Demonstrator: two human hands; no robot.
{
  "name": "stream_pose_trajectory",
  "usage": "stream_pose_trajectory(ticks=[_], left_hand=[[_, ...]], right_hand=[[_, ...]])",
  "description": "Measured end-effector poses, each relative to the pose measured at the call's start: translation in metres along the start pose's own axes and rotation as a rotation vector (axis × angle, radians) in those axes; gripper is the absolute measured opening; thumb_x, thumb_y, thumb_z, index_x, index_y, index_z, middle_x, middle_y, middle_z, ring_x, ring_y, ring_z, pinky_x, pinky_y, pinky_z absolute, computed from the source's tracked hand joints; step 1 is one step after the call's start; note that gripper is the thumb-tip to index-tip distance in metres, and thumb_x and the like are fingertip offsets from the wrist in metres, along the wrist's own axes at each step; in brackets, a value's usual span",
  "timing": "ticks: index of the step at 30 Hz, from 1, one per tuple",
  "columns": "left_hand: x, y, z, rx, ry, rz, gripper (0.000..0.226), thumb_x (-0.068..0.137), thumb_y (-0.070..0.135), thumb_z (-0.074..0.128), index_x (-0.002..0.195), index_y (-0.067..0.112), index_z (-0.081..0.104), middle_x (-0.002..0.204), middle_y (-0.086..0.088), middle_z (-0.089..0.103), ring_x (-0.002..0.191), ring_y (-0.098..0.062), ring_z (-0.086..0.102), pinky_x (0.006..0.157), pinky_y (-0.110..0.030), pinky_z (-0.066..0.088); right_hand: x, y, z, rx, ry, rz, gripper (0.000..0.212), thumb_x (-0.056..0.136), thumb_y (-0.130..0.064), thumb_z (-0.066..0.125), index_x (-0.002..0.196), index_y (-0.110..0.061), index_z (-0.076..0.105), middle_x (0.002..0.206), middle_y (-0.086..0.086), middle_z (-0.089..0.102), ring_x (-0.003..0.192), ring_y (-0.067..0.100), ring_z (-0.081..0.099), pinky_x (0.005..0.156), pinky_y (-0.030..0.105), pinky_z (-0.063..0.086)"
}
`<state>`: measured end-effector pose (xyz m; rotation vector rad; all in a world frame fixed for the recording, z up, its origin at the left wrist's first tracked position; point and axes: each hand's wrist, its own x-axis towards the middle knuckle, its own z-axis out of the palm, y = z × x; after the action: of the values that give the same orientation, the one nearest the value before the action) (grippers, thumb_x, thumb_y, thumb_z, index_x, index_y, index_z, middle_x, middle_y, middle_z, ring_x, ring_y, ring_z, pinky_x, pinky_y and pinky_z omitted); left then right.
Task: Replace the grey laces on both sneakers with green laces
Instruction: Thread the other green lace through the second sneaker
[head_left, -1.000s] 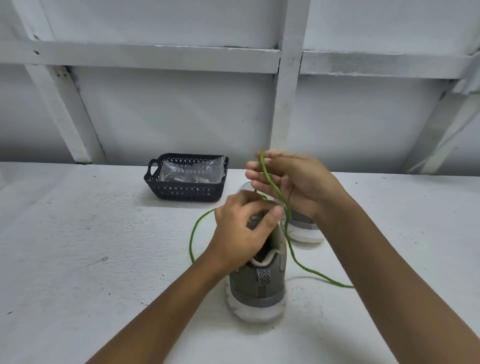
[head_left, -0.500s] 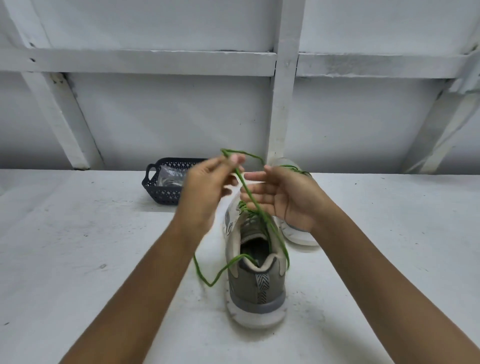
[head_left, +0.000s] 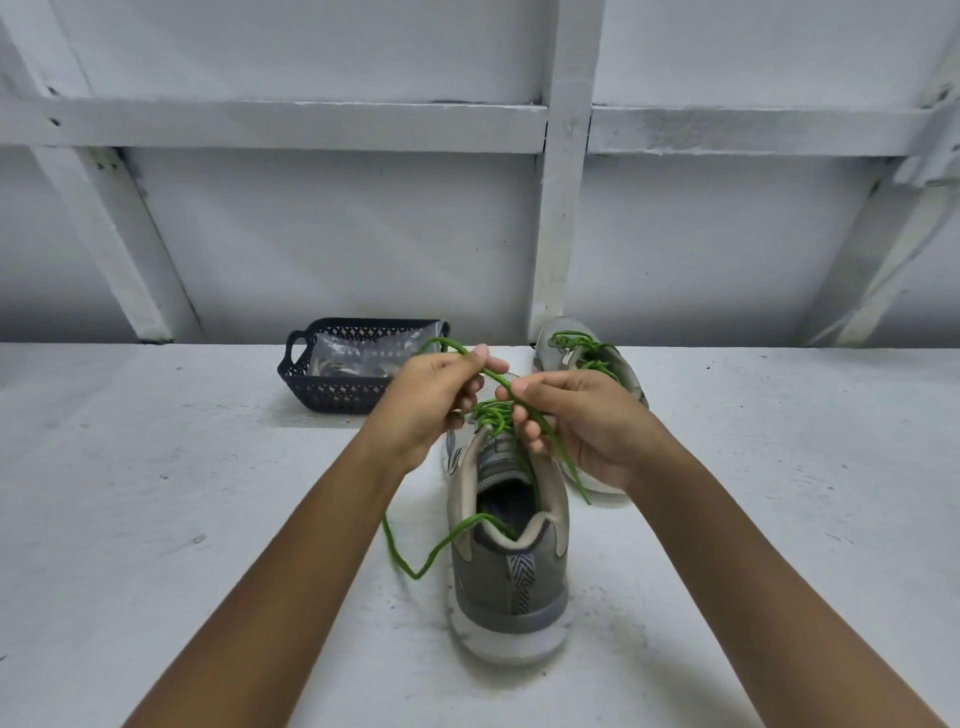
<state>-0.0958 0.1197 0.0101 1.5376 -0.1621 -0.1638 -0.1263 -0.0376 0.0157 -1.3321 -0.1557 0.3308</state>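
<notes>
Between the two hands, a short span of green lace (head_left: 498, 382), right above the eyelets of the near sneaker (head_left: 511, 587). Threaded criss-cross through the upper eyelets there. One loose end trailing down past the left wrist, touching the table in a loop and climbing back over the collar into the shoe's opening. Another strand hanging down the shoe's right side, beside the right palm. At the left hand (head_left: 428, 405), thumb and forefinger pinching the lace, a small arch of it rising behind the knuckles, other fingers curled under. At the right hand (head_left: 584, 423), thumb and forefinger nipping the same lace, lower fingers curled round the hanging strand. Grey upper and white sole on the near sneaker, upright on the white table (head_left: 156, 519), heel toward the camera, toe hidden behind the hands. Just behind and to the right, by the wall, the second sneaker (head_left: 556, 345), already in green lacing, partly hidden by the right hand. To the left of both shoes, at the back of the table, a dark lattice basket (head_left: 332, 389) with a clear plastic bag (head_left: 363, 356) inside. Behind everything, a white-painted wall (head_left: 337, 234) with beams.
</notes>
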Motion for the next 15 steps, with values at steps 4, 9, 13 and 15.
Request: stream_pose_trajectory(ticks=[4,9,13,15], left_hand=[[0.010,0.013,-0.007,-0.209,0.101,-0.030,0.026,0.097,0.018,0.047,0.081,0.007,0.063,0.046,0.010,0.047,0.039,-0.001,0.040,0.040,-0.012,0.029],[0.018,0.021,-0.013,-0.277,0.232,-0.048,0.026,0.098,0.021,0.046,0.081,0.010,0.062,0.046,0.010,0.056,0.040,0.001,0.050,0.042,-0.011,0.035],[0.011,0.015,-0.006,0.053,0.200,-0.117,0.038,0.093,0.048,0.049,0.084,0.015,0.066,0.060,0.008,0.064,0.048,-0.005,0.051,0.047,-0.018,0.035],[0.003,0.007,0.003,0.384,0.242,-0.064,0.041,0.090,0.056,0.047,0.081,0.019,0.062,0.069,0.006,0.063,0.059,-0.010,0.053,0.056,-0.024,0.038]], right_hand=[[-0.002,0.002,-0.004,0.012,-0.036,0.044,0.015,0.087,-0.010,0.056,0.087,0.000,0.067,0.057,0.000,0.058,0.046,0.006,0.051,0.043,0.015,0.045],[-0.009,0.000,-0.013,0.019,-0.093,0.068,0.024,0.075,-0.015,0.061,0.091,0.002,0.066,0.062,0.003,0.062,0.049,0.008,0.057,0.047,0.017,0.050],[-0.014,-0.002,-0.020,0.043,-0.037,0.015,0.013,0.083,-0.007,0.057,0.090,0.002,0.064,0.063,0.005,0.063,0.050,0.010,0.060,0.048,0.019,0.052],[-0.015,-0.002,-0.023,0.018,0.049,-0.036,0.010,0.087,-0.005,0.055,0.087,-0.002,0.065,0.064,0.004,0.064,0.053,0.009,0.061,0.050,0.019,0.053]])
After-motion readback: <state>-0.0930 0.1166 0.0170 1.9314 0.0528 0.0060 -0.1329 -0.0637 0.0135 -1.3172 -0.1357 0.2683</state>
